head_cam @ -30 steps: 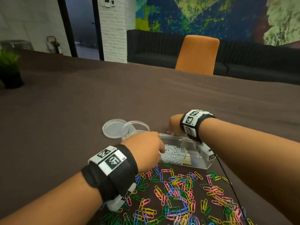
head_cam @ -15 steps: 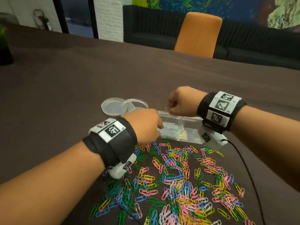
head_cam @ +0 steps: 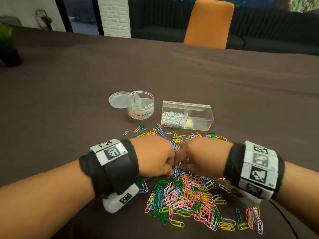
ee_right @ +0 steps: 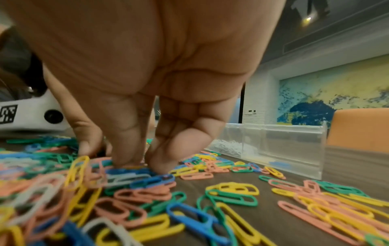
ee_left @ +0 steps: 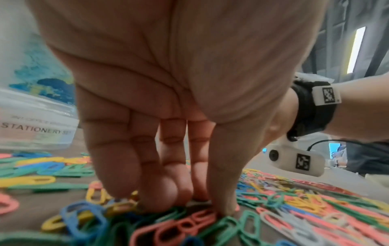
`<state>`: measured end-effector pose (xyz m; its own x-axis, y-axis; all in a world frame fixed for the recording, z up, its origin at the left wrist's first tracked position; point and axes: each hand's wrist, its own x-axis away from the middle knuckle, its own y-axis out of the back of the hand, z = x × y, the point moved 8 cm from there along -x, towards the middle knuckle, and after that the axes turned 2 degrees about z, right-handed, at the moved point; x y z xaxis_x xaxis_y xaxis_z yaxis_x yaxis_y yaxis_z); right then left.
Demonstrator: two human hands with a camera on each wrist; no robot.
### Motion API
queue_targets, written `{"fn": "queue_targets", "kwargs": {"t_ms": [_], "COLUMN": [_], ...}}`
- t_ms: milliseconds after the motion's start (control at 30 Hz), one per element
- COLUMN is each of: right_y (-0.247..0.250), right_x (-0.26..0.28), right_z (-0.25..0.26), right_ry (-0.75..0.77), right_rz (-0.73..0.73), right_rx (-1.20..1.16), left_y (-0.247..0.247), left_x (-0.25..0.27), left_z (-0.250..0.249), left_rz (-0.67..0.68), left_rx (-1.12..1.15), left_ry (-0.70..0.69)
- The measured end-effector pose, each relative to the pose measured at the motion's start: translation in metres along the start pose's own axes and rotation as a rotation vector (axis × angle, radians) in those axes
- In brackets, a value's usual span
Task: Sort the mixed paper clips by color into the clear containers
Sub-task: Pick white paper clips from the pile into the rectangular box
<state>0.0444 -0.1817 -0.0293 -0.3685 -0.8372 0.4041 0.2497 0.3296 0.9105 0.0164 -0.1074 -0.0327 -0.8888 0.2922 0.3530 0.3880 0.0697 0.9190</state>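
Observation:
A loose pile of mixed paper clips (head_cam: pixel 188 192) in pink, yellow, green, blue and white covers the near table. Both hands are down on its far part, knuckles almost touching. My left hand (head_cam: pixel 170 167) points its fingers down; thumb and forefinger (ee_left: pixel 210 203) pinch a white paper clip (ee_left: pixel 200 202) against the pile. My right hand (head_cam: pixel 181 165) has thumb and finger tips (ee_right: pixel 143 164) pressed close together on blue and white clips; what they hold is hidden. Beyond stands a rectangular clear container (head_cam: pixel 198 107) with white clips (head_cam: pixel 173 118) in its left compartment.
A round clear divided container (head_cam: pixel 141 105) labelled stationery stands left of the box, its lid (head_cam: pixel 120 99) lying beside it. An orange chair (head_cam: pixel 209 23) is at the far table edge, a potted plant (head_cam: pixel 7 47) at far left. A cable (head_cam: pixel 283 216) trails from my right wrist.
Both hands have drawn back from the rectangular container to the clip pile and come down onto it side by side. The head view has tilted downward.

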Motion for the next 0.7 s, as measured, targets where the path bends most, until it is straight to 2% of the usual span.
{"fn": "queue_targets", "kwargs": {"t_ms": [100, 200, 367, 433, 600, 700], "right_y": [-0.006, -0.010, -0.011, -0.012, -0.014, -0.011], "right_x": [-0.007, -0.008, 0.002, 0.003, 0.002, 0.003], "right_z": [-0.002, -0.010, -0.022, -0.024, -0.024, -0.020], "right_ry": [-0.026, -0.091, -0.164, -0.182, -0.191, -0.182], "right_rz": [-0.042, -0.078, -0.129, -0.113, -0.129, -0.157], "right_rx": [0.076, -0.013, -0.245, -0.243, -0.215, -0.188], "left_y": [-0.005, -0.002, 0.001, 0.000, -0.002, -0.002], "left_x": [-0.005, -0.002, 0.000, -0.004, -0.012, -0.009], "left_z": [0.000, 0.010, 0.001, -0.007, -0.022, -0.020], "left_rz": [0.046, 0.068, -0.029, -0.058, -0.100, -0.110], "left_rx": [-0.074, -0.101, -0.029, 0.020, -0.133, -0.111], "left_ry": [0.028, 0.065, 0.041, 0.049, 0.127, 0.147]}}
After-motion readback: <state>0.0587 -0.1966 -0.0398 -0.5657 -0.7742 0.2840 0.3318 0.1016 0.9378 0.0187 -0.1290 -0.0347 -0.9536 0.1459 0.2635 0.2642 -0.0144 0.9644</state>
